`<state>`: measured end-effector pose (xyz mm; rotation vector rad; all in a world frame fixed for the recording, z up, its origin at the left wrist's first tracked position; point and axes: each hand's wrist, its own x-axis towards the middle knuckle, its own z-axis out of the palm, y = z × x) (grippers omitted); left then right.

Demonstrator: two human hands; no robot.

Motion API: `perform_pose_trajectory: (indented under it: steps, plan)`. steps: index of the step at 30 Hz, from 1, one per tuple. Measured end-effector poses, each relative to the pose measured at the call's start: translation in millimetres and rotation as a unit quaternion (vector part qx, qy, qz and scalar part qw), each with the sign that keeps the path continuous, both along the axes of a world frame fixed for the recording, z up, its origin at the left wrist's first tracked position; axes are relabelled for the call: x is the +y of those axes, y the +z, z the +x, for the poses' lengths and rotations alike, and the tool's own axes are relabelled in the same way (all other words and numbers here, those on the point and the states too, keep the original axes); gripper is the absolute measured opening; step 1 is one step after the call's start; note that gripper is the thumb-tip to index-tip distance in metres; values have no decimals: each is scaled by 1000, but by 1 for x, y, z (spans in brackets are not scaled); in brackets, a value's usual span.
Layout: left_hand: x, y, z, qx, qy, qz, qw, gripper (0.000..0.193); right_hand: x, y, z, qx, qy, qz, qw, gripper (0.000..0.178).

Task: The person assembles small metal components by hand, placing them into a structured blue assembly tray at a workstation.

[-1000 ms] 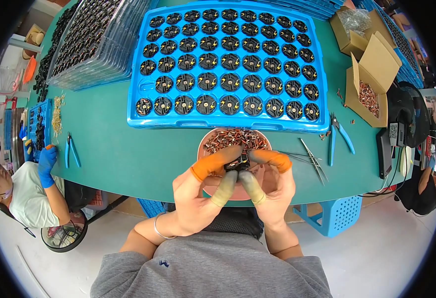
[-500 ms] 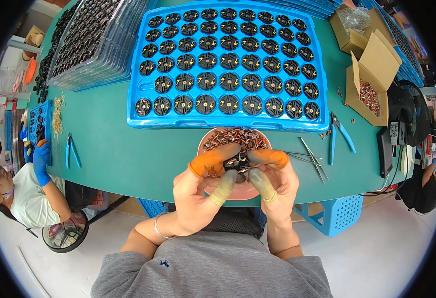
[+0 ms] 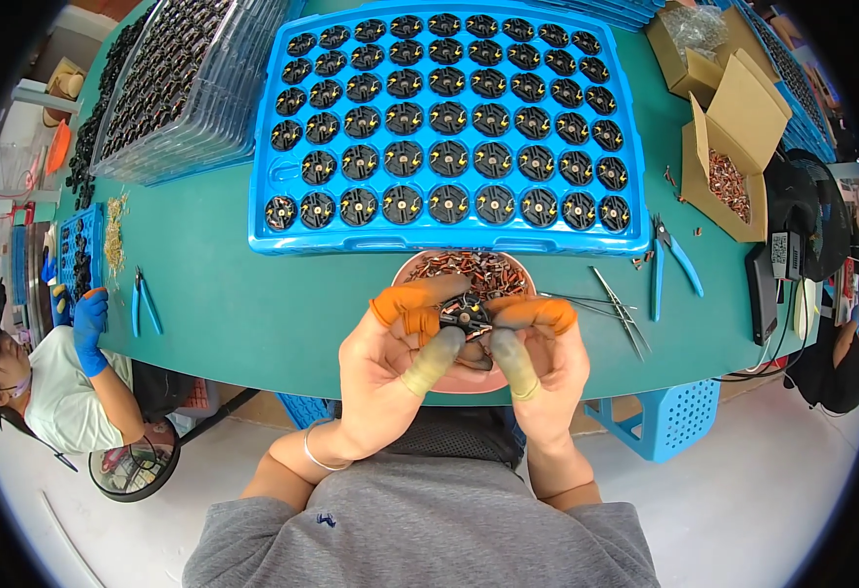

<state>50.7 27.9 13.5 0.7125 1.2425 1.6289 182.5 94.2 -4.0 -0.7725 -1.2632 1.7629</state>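
A round black motor brush holder [image 3: 466, 318] with a copper-coloured centre is held between both hands, just above a pink bowl [image 3: 402, 274]. My left hand [image 3: 379, 365] pinches its left side between thumb and fingers. My right hand [image 3: 547, 365] grips the right side the same way, thumb at the near edge. Orange and yellowish finger covers are on my fingertips and hide parts of the rim. Inside the bowl lie many small reddish-brown and silvery pieces [image 3: 493, 272]. Beyond it stands a blue tray [image 3: 351, 241] with rows of similar black round parts; one slot at its left is vacant.
Tweezers [image 3: 620, 312] and blue-handled cutters [image 3: 672, 265] lie to the right, with an open cardboard box [image 3: 723, 211] of small pieces behind. More cutters [image 3: 143, 302] lie left, near stacked clear trays [image 3: 180, 132]. A co-worker's blue-gloved hand [image 3: 89, 328] is at far left.
The brush holder has been tilted in my fingers, so its round face with the copper centre now shows. Both hands stay nearly in place over the bowl.
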Motion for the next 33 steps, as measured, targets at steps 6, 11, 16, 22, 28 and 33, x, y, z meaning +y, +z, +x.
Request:
perform_pose_trajectory:
  steps: [6,11,16,22,28,33]
  plan:
    - [-5,-8,11,166,84,26,982,34,0,-2,1,-55,7,76,996,23]
    - [-6,-11,10,384,99,42,917,32,-1,1,-1,-72,-15,103,992,23]
    - [-7,-15,16,355,127,30,925,33,-3,0,-2,-89,-33,98,991,23]
    - [-2,-1,13,90,74,45,992,40,-4,2,-2,-87,-47,123,987,23]
    - [0,-2,9,-1,52,28,998,42,-3,3,-3,-88,-50,142,985,24]
    - [-1,-6,12,27,73,56,995,40,-2,3,-4,-71,-44,129,988,25]
